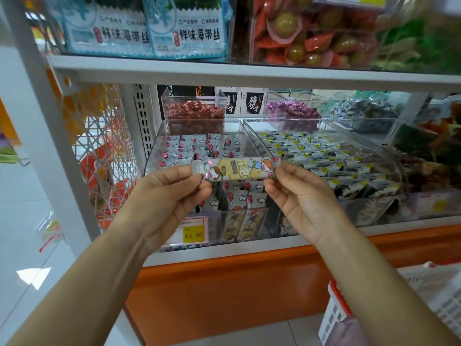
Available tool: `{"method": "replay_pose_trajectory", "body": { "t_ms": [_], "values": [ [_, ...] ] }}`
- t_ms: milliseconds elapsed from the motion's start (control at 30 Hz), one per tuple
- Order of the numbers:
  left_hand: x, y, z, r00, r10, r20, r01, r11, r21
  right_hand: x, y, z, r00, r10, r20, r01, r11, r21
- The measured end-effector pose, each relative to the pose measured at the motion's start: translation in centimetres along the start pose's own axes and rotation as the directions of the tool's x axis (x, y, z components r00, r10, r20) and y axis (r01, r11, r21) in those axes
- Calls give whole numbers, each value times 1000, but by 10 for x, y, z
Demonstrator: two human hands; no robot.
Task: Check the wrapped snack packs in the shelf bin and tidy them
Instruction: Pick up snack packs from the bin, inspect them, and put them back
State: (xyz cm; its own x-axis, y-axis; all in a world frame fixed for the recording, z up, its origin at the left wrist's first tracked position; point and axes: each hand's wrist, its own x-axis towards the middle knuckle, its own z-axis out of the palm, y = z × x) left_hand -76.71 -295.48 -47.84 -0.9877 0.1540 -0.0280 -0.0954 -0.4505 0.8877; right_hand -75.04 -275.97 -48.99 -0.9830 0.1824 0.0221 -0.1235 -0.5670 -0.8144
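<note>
Head view: a long wrapped snack pack, its glossy, crinkled film printed with cartoon children, is held level at centre frame, just in front of the clear hard-plastic shelf bin. Its flat crimped ends are pinched by the left hand and the right hand. The check is judged best done with the pack kept taut and turned slowly, so seals and print can be read. It can then be stood among the matching packs seen upright behind the bin's front wall. Small white pillow packs are stacked in rows further back, and a yellow price tag is fixed at lower centre
</note>
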Motion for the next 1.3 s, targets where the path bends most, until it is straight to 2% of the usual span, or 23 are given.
{"method": "replay_pose_trajectory", "body": {
  "t_ms": [233,400,567,667,767,933,1067,1200,1300],
  "values": [
    [1,-1,-5,998,53,14,-54,996,65,0,1,-2,996,-82,19,83,991,-108],
    [0,-2,-7,989,69,132,-97,969,226,-1,2,-2,987,-159,37,163,967,-195],
    [-1,-4,-5,984,134,114,-167,911,376,-1,6,-2,966,-237,104,258,900,-351],
    [-2,-4,-7,983,136,125,-179,867,466,1,7,-3,966,-230,121,260,874,-411],
    [-4,-3,-7,973,162,167,-230,780,582,1,8,-3,957,-244,156,289,815,-501],
    [-6,0,-3,957,175,233,-284,734,617,-1,9,-1,940,-314,134,329,732,-597],
    [-7,-2,-2,947,172,271,-316,644,696,-3,9,1,882,-442,165,423,587,-690],
    [-9,-2,3,959,176,223,-282,684,673,-6,11,3,852,-459,252,482,496,-722],
    [-9,-1,3,948,233,217,-314,571,758,-8,12,6,842,-441,312,512,467,-721]
  ]
}}
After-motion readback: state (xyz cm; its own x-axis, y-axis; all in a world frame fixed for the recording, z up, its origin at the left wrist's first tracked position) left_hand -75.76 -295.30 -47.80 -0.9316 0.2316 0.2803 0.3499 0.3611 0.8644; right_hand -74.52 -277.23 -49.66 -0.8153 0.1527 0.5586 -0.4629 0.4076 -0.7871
